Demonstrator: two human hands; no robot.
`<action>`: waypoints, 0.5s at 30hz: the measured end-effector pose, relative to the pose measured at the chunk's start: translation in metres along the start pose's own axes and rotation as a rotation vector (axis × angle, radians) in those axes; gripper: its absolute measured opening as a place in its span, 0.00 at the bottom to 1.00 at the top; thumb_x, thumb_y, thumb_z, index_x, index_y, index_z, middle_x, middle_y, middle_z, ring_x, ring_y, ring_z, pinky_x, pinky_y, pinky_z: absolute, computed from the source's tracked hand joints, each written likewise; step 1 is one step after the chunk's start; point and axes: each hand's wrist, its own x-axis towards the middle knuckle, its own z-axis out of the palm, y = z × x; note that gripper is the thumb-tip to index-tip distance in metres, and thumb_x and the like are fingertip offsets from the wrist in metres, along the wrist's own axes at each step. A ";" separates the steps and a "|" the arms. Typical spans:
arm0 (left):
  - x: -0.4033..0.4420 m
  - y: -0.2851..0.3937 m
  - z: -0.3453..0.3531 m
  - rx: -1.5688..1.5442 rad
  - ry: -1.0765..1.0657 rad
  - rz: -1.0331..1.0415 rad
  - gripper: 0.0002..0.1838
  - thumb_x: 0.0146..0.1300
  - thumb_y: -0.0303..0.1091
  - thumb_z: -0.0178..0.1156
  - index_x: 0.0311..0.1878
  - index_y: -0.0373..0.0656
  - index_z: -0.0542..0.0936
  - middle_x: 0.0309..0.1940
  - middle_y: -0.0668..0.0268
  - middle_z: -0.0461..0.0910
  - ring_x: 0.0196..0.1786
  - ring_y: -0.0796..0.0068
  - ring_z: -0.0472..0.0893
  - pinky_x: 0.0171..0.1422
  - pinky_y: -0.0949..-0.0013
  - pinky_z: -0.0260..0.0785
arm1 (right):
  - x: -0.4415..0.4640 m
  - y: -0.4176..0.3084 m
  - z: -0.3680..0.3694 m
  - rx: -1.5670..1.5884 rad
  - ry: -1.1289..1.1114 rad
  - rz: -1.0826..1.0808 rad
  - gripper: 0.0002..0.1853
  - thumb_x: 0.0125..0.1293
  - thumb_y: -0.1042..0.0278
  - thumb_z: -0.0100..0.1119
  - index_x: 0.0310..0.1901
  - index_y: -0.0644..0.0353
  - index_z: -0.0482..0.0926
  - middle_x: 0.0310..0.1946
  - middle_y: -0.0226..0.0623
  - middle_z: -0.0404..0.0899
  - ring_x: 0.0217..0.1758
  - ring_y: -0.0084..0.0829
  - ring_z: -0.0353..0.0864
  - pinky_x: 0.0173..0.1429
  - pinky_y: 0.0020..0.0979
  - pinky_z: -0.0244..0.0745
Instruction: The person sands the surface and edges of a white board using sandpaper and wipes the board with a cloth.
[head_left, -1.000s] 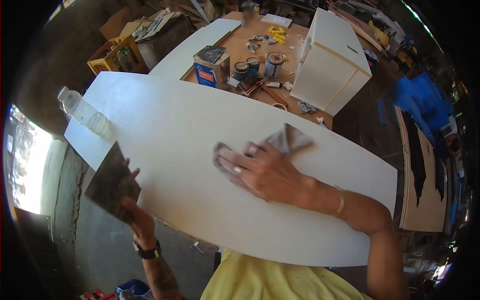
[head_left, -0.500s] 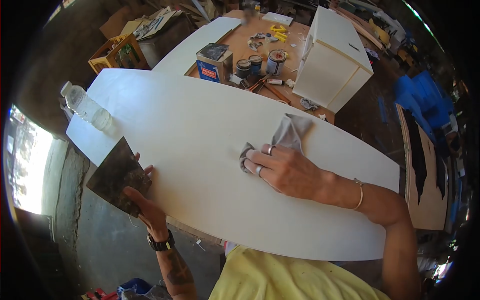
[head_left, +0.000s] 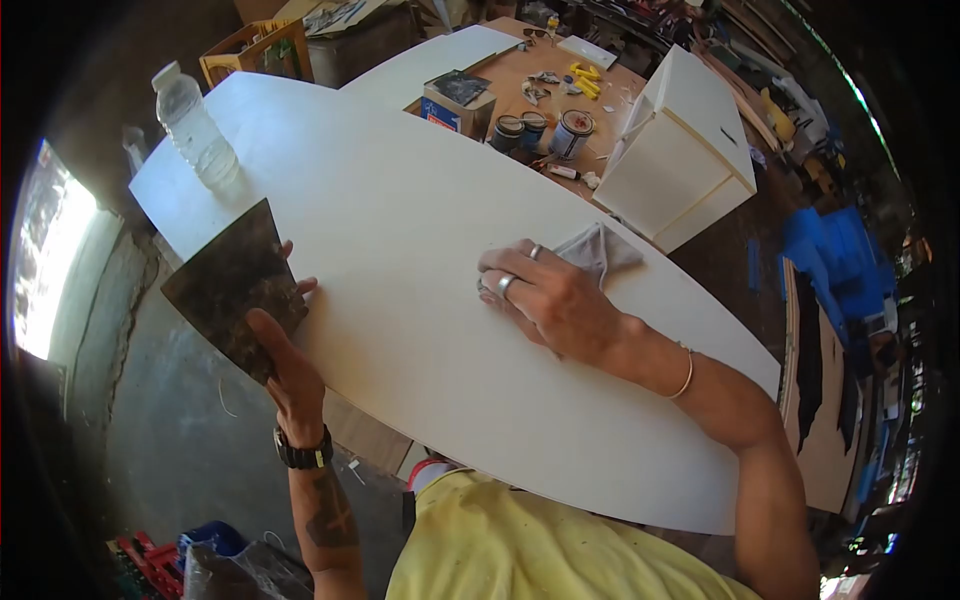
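Observation:
My left hand (head_left: 282,355) grips a dark, smudged sheet of sandpaper (head_left: 225,290), thumb on top and fingertips showing past its far edge, near the left edge of the white panel (head_left: 400,370). With bunched fingers, my right hand (head_left: 555,300) presses a grey rag (head_left: 615,255) on the middle of the panel. Part of the rag is hidden beneath that hand, and a loose fold spreads out behind it. Toward the panel's far left stands a clear plastic bottle (head_left: 195,130) holding a clear liquid.
Beyond the panel, a brown work table (head_left: 625,95) bears a square tin (head_left: 455,105), several paint cans (head_left: 572,135) and yellow pieces (head_left: 586,80). A white cabinet box (head_left: 685,150) stands at its right. Blue plastic (head_left: 835,260) lies farther right, and a crate (head_left: 255,58) sits at back left.
My view has shifted, so the panel and bottle appear turned. My right hand remains on the rag, which now shows less behind it. The left hand keeps the sandpaper.

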 end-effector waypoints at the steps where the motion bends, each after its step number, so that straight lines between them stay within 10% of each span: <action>1: 0.001 0.002 0.001 0.004 0.005 0.014 0.39 0.75 0.66 0.35 0.70 0.39 0.65 0.61 0.57 0.77 0.47 0.72 0.82 0.49 0.68 0.78 | -0.005 -0.001 -0.002 0.013 0.034 0.019 0.06 0.59 0.79 0.60 0.38 0.67 0.80 0.45 0.43 0.80 0.45 0.39 0.80 0.47 0.36 0.77; 15: -0.002 -0.005 -0.001 -0.048 0.033 -0.052 0.45 0.72 0.71 0.34 0.73 0.38 0.62 0.63 0.52 0.75 0.48 0.71 0.82 0.51 0.66 0.77 | -0.010 0.006 -0.011 0.076 -0.030 -0.011 0.13 0.50 0.85 0.60 0.41 0.72 0.79 0.45 0.46 0.79 0.47 0.44 0.80 0.47 0.38 0.77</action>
